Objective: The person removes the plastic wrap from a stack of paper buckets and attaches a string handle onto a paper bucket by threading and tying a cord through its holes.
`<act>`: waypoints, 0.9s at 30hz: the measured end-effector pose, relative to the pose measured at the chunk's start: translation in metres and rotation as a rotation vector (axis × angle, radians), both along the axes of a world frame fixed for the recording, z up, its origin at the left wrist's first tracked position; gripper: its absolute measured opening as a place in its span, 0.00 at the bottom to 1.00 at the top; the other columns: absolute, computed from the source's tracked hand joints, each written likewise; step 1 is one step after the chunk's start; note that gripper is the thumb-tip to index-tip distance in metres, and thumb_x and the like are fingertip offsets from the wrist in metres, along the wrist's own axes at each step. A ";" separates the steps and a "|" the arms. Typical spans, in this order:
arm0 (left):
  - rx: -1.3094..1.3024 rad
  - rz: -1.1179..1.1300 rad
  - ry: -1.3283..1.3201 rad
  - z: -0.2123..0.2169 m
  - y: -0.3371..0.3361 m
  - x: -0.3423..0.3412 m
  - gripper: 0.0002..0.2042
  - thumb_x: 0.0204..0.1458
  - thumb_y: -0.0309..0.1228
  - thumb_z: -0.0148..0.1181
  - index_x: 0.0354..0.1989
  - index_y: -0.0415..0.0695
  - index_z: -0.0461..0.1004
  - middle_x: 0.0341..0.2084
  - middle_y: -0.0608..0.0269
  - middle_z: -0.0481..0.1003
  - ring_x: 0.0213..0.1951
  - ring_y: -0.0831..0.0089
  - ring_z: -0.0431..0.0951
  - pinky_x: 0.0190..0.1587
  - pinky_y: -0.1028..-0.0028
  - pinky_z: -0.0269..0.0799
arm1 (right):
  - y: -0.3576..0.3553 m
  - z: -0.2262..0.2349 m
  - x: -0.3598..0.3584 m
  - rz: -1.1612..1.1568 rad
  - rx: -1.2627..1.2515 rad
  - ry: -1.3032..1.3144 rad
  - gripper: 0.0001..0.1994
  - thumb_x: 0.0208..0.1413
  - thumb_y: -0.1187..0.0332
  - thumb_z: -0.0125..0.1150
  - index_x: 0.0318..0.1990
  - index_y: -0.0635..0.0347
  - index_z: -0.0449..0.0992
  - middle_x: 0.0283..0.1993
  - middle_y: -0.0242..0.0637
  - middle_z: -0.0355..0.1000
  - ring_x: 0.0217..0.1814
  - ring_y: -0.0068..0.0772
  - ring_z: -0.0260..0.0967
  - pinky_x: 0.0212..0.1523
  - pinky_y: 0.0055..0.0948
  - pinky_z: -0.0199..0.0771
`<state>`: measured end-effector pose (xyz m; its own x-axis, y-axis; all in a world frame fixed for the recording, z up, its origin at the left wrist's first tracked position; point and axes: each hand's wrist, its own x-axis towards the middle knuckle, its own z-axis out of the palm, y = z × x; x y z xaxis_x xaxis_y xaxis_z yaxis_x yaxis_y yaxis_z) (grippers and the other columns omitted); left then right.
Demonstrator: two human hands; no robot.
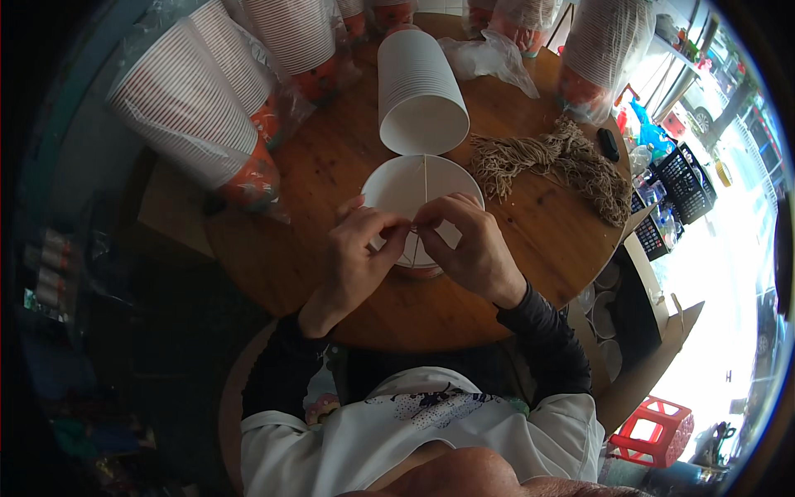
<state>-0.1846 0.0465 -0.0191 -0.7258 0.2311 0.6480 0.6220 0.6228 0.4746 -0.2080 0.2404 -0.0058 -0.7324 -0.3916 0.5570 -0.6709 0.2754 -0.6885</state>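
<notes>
From the head camera I look down on a round wooden tabletop with a warm, grained surface. Along its far-left edge lie long stacks of ribbed white paper cups with orange bases, wrapped in clear, crinkled plastic. Near the middle, close to the near edge, stands a white paper cup, seen from above as a smooth open circle, with a thin pale string running straight across its mouth.

My left hand rests over the cup's near-left rim, fingers curled, thumb and forefinger pinched shut on the string. My right hand mirrors it at the near-right rim, its fingertips pinched too and meeting the left's above the cup. Both wrists bend inward; dark sleeves cover the forearms.

Just beyond the cup lies a bare stack of white cups on its side, its open end facing me. Toward the right edge sprawls a rough, tangled bundle of tan twine.
</notes>
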 end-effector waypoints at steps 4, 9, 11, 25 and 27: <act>0.528 -0.231 -0.634 0.013 -0.003 -0.002 0.04 0.56 0.26 0.60 0.37 0.41 0.78 0.31 0.67 0.79 0.36 0.80 0.77 0.50 0.75 0.68 | -0.004 -0.001 0.002 -0.023 -0.080 -0.086 0.07 0.50 0.75 0.62 0.37 0.59 0.73 0.34 0.37 0.74 0.40 0.42 0.70 0.45 0.38 0.69; 0.760 -0.392 -0.884 0.018 -0.011 -0.005 0.07 0.59 0.30 0.58 0.39 0.39 0.78 0.33 0.68 0.78 0.39 0.83 0.75 0.48 0.81 0.69 | -0.005 -0.014 0.002 0.022 -0.074 0.085 0.10 0.49 0.76 0.64 0.40 0.57 0.74 0.37 0.36 0.74 0.43 0.43 0.70 0.45 0.38 0.71; 0.748 -0.405 -0.919 0.019 -0.013 -0.006 0.08 0.59 0.30 0.58 0.40 0.39 0.78 0.34 0.68 0.78 0.39 0.83 0.75 0.48 0.81 0.69 | -0.006 -0.014 0.003 0.026 -0.091 0.135 0.11 0.48 0.77 0.64 0.41 0.57 0.74 0.37 0.36 0.74 0.44 0.43 0.70 0.46 0.38 0.71; 0.492 -0.278 -0.844 0.019 -0.004 -0.010 0.07 0.56 0.29 0.62 0.40 0.40 0.78 0.31 0.69 0.78 0.36 0.84 0.76 0.41 0.80 0.72 | -0.008 -0.016 0.004 -0.078 -0.193 0.006 0.06 0.50 0.77 0.63 0.37 0.59 0.76 0.33 0.35 0.76 0.37 0.40 0.74 0.41 0.36 0.73; 0.456 -0.276 -0.819 0.019 -0.002 -0.010 0.07 0.55 0.29 0.62 0.40 0.40 0.77 0.31 0.69 0.78 0.35 0.83 0.76 0.40 0.80 0.72 | -0.006 -0.018 0.002 -0.067 -0.217 -0.054 0.06 0.51 0.77 0.62 0.37 0.60 0.75 0.33 0.36 0.76 0.38 0.40 0.74 0.40 0.35 0.74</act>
